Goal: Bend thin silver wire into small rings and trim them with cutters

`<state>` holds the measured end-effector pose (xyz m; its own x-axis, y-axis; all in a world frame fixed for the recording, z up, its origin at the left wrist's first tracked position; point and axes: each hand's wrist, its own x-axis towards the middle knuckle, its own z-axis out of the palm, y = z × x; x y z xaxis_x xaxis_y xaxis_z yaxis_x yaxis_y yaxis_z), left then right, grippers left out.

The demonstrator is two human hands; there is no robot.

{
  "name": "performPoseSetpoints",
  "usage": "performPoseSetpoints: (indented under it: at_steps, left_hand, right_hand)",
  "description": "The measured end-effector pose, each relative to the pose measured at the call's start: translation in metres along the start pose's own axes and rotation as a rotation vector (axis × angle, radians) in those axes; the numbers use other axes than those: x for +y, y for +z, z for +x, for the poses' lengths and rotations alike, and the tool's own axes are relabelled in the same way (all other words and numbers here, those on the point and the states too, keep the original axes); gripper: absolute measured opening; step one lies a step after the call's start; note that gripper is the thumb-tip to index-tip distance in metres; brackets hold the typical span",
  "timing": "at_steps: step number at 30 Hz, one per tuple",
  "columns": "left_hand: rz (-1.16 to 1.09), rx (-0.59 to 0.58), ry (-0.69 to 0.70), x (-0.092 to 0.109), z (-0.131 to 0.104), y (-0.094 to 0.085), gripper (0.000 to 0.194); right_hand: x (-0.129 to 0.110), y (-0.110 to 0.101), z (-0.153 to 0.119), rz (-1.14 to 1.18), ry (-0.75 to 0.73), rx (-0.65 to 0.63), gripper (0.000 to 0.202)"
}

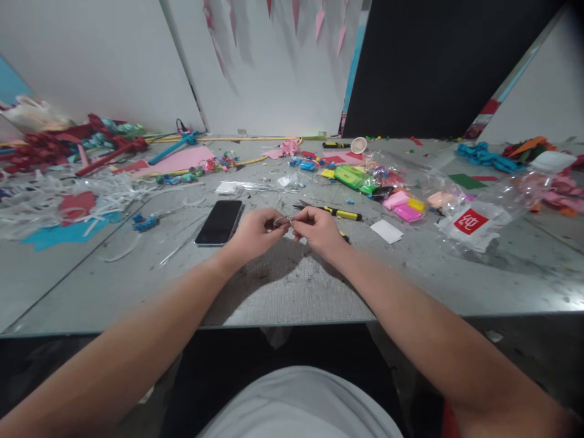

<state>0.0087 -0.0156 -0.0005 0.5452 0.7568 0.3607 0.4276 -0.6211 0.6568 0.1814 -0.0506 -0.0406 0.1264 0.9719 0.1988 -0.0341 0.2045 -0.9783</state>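
Note:
Both hands meet over the middle of the grey table (292,298), fingertips nearly touching. My left hand (262,232) is closed in a pinch on a small thin item, too small to make out. My right hand (319,230) is pinched as well, at the same spot, its fingertips on something tiny that I cannot name. A black phone (220,222) lies just left of my left hand. Behind and beside my right hand is a yellow and black tool (344,214), partly hidden by that hand. A white card (387,231) lies farther right.
Colourful clay packets (351,176) spread behind to the right. At the right lies a clear plastic bottle (515,188) with a red label. White strips (41,194), blue paper (68,234) and red ribbons (41,152) pile up at left. A white panel (274,73) stands behind.

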Motion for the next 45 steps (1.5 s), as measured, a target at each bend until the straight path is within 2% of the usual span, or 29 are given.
performPoseSetpoints:
  at_steps: [5, 9, 13, 18, 23, 27, 34, 38, 45]
  left_hand:
    - [-0.101, 0.054, -0.081, -0.001, 0.001, -0.001, 0.023]
    - [-0.151, 0.066, -0.116, -0.001, 0.001, -0.001, 0.024]
    - [-0.158, 0.084, -0.11, -0.001, 0.0, -0.001, 0.022]
    - [-0.145, 0.083, -0.059, -0.002, -0.001, -0.001, 0.019]
    - [-0.138, 0.066, -0.013, 0.0, -0.001, -0.004, 0.017]
    - [-0.129, 0.034, 0.02, 0.005, -0.002, -0.005, 0.013]
    - [-0.057, 0.027, 0.107, 0.009, -0.005, -0.003, 0.011]
    - [-0.135, 0.035, 0.069, 0.006, -0.005, -0.001, 0.013]
    - [-0.415, 0.038, -0.069, -0.004, -0.002, 0.001, 0.024]
  right_hand:
    - [-0.002, -0.003, 0.002, 0.087, -0.006, -0.077, 0.015]
    - [-0.004, -0.004, 0.001, 0.118, 0.037, -0.088, 0.017]
    - [-0.007, -0.001, -0.001, 0.141, 0.104, -0.073, 0.016]
    - [-0.008, 0.0, -0.004, 0.157, 0.119, -0.082, 0.019]
    - [-0.01, -0.002, -0.005, 0.168, 0.076, -0.139, 0.019]
    - [-0.009, -0.004, -0.005, 0.071, 0.037, -0.158, 0.012]
    - [-0.01, -0.001, -0.008, -0.108, -0.09, -0.077, 0.003]
    - [-0.012, 0.0, -0.009, -0.149, -0.112, -0.053, 0.007]
    - [-0.01, -0.003, -0.008, -0.092, -0.125, -0.113, 0.02]
